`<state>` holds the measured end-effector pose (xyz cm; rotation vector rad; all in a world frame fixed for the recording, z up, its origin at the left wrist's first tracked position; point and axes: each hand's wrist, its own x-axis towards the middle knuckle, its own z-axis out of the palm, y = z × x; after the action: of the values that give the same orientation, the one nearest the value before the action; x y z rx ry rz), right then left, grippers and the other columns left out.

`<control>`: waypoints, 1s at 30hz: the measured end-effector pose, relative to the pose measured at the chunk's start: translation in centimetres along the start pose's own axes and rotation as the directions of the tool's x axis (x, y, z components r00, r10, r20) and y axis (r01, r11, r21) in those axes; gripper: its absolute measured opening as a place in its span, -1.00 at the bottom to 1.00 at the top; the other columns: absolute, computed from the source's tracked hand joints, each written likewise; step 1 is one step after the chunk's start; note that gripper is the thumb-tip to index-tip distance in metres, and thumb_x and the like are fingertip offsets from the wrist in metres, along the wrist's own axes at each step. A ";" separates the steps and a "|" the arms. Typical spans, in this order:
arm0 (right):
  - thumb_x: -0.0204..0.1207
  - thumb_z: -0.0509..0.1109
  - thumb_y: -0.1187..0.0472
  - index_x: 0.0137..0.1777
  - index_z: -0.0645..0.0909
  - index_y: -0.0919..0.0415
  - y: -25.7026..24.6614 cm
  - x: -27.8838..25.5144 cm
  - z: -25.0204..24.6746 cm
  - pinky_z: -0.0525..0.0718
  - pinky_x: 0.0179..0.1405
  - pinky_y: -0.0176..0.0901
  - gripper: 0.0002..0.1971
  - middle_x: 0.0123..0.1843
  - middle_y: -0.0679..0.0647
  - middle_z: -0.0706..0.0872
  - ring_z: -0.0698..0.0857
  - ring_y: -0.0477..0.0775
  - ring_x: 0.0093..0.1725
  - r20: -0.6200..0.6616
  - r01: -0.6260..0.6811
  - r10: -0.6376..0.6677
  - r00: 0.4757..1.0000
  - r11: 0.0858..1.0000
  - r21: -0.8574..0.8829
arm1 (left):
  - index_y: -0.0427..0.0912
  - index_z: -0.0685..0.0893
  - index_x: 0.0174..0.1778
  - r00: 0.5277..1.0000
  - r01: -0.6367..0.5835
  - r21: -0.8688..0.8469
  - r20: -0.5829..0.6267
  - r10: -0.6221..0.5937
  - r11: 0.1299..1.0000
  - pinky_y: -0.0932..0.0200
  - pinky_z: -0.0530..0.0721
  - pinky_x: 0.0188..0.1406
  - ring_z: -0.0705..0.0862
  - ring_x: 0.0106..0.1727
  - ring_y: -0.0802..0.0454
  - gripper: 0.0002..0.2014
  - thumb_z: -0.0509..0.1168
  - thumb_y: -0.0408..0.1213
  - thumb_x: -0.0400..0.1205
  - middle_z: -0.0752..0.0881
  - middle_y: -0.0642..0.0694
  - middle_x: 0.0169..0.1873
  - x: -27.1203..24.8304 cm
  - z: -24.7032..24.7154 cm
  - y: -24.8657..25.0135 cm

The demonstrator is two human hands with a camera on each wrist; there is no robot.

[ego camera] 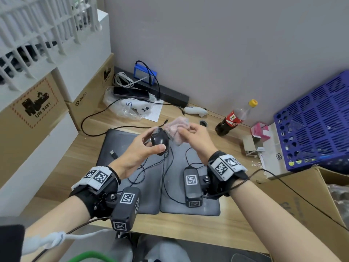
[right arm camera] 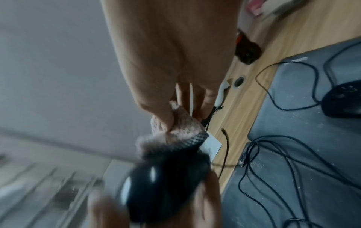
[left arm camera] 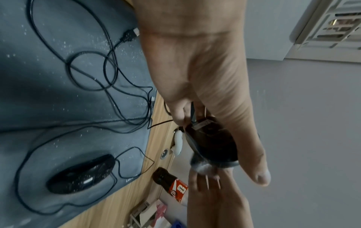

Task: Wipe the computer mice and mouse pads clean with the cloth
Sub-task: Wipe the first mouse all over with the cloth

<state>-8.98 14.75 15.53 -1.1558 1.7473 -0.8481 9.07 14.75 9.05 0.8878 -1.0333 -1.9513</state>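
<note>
My left hand (ego camera: pixel 151 143) grips a black wired mouse (ego camera: pixel 159 141) lifted above the two mouse pads. My right hand (ego camera: pixel 186 130) pinches a pink cloth (ego camera: pixel 176 129) and holds it against the mouse's front end. A dark pad (ego camera: pixel 117 140) lies on the left, a grey pad (ego camera: pixel 188 207) on the right. White specks dot the pads (left arm camera: pixel 48 100). A second black mouse (left arm camera: pixel 82 174) sits on the grey pad; in the head view my right wrist hides it. The right wrist view shows the cloth (right arm camera: pixel 181 132) bunched on the held mouse (right arm camera: pixel 168 185).
Mouse cables (ego camera: pixel 166 176) trail in loops across both pads. A cola bottle (ego camera: pixel 232 118), a pink box (ego camera: pixel 259 131) and a blue crate (ego camera: pixel 313 125) stand at the right. White controllers (ego camera: pixel 140 107) and a phone (ego camera: pixel 131 92) lie behind. Cardboard boxes (ego camera: pixel 34 106) line the left.
</note>
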 end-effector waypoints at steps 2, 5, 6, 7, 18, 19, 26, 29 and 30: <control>0.59 0.32 0.32 -0.14 0.67 0.14 -0.3 -0.5 1.2 0.61 -0.17 -0.25 -0.86 -0.21 0.01 0.72 0.64 -0.04 -0.21 0.049 0.063 -0.054 0.997 0.981 -0.186 | -0.12 0.55 0.46 1.000 0.003 -0.016 0.000 -0.003 1.000 0.18 0.64 0.33 0.68 0.36 0.03 -0.13 0.64 -0.15 0.17 0.71 -0.09 0.34 0.3 0.6 -0.1; 0.61 0.21 0.28 -0.22 0.58 0.13 -0.9 -1.4 1.8 0.46 -0.36 -0.29 -0.80 -0.30 0.04 0.66 0.57 0.07 -0.25 0.135 0.184 -0.137 0.981 0.874 -0.449 | -0.13 0.57 0.43 0.994 0.003 -0.099 -0.105 -0.013 0.995 0.09 0.59 0.43 0.70 0.32 0.01 -0.16 0.61 -0.12 0.16 0.70 -0.15 0.36 0.6 0.6 -0.3; 0.62 0.19 0.24 -0.13 0.60 0.16 -1.2 -1.7 1.7 0.44 -0.37 -0.28 -0.83 -0.28 0.06 0.66 0.57 0.09 -0.22 0.184 0.202 -0.126 0.975 0.847 -0.491 | -0.12 0.60 0.38 0.991 -0.004 -0.113 -0.134 -0.012 0.994 0.08 0.59 0.44 0.72 0.28 0.02 -0.19 0.61 -0.11 0.15 0.71 -0.15 0.33 0.7 0.5 -0.5; 0.64 0.17 0.20 0.01 0.61 0.18 -1.4 -2.0 1.4 0.45 -0.32 -0.22 -0.82 -0.23 0.07 0.69 0.58 0.11 -0.18 0.227 0.205 -0.100 0.969 0.838 -0.506 | -0.13 0.61 0.36 0.988 -0.004 -0.109 -0.155 -0.013 0.994 0.05 0.58 0.46 0.74 0.26 0.02 -0.20 0.62 -0.10 0.14 0.73 -0.14 0.31 0.7 0.4 -0.5; 0.71 0.10 0.14 -0.04 0.64 0.12 -1.2 -1.7 1.5 0.45 -0.16 -0.16 -0.73 -0.20 -0.01 0.64 0.54 -0.03 -0.21 0.266 0.156 -0.050 0.963 0.906 -0.395 | -0.05 0.69 0.28 0.989 0.013 -0.030 -0.149 -0.017 0.999 0.07 0.57 0.31 0.72 0.17 0.03 -0.30 0.64 -0.05 0.18 0.81 -0.02 0.10 0.6 0.9 -0.6; 0.70 0.13 0.12 -0.09 0.62 0.14 -1.3 -2.1 1.6 0.46 -0.22 -0.17 -0.74 -0.25 0.00 0.64 0.55 -0.02 -0.25 0.285 0.217 -0.103 0.953 0.888 -0.406 | -0.09 0.71 0.24 0.982 0.014 -0.055 -0.188 -0.024 0.998 0.06 0.57 0.28 0.71 0.13 0.00 -0.35 0.67 -0.06 0.22 0.81 -0.05 0.05 0.7 0.7 -0.9; 0.71 0.08 -0.09 -0.06 0.71 0.03 -1.5 -1.1 2.4 0.52 -0.21 -0.16 -0.61 -0.38 -0.07 0.57 0.53 -0.05 -0.34 0.312 0.240 -0.119 0.942 0.892 -0.384 | -0.35 0.58 0.40 0.997 0.021 -0.144 -0.075 -0.032 0.989 0.11 0.59 0.38 0.71 0.23 -0.01 0.00 0.71 0.15 0.13 0.74 -0.20 0.20 -0.1 0.3 -1.4; 0.74 0.02 -0.01 -0.18 0.57 0.23 -1.7 -0.9 2.0 0.45 -0.27 -0.12 -0.56 -0.33 0.01 0.59 0.56 0.08 -0.22 0.272 0.197 -0.077 0.959 0.874 -0.444 | -0.31 0.63 0.33 0.997 -0.011 -0.192 -0.074 -0.003 0.981 0.16 0.63 0.35 0.73 0.16 0.04 0.00 0.72 0.19 0.04 0.77 -0.15 0.13 0.2 0.7 -1.1; 0.75 0.02 0.02 -0.22 0.54 0.18 -1.9 -1.3 1.9 0.46 -0.25 -0.14 -0.59 -0.29 0.02 0.62 0.57 0.09 -0.18 0.288 0.222 -0.100 0.953 0.874 -0.433 | -0.33 0.63 0.33 0.996 -0.022 -0.207 -0.090 0.003 0.978 0.13 0.60 0.37 0.71 0.18 0.01 -0.01 0.71 0.19 0.08 0.76 -0.18 0.14 0.3 0.7 -1.0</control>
<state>-6.28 15.13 16.79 -1.6677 1.6931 -0.3503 8.10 15.11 8.41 0.8408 -0.7660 -1.9489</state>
